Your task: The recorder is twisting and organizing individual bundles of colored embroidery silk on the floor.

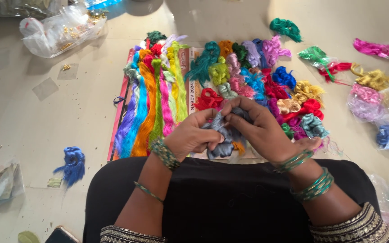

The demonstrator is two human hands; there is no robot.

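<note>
left hand [193, 135]: fingers curled and clamped on the grey skein [223, 135], at centre frame.
right hand [260, 128]: fingertips pinched shut on the same skein from 2 o'clock.
grey skein: between both hands, above the black lap [221, 202].
straight skeins [151, 103]: laid side by side at 10 o'clock of the hands.
bundled skeins [266, 76]: piled at 12 to 2 o'clock.
blue skein [72, 164]: alone on the floor at 9 o'clock.
plastic bag [59, 29]: far at 10 o'clock.
</note>
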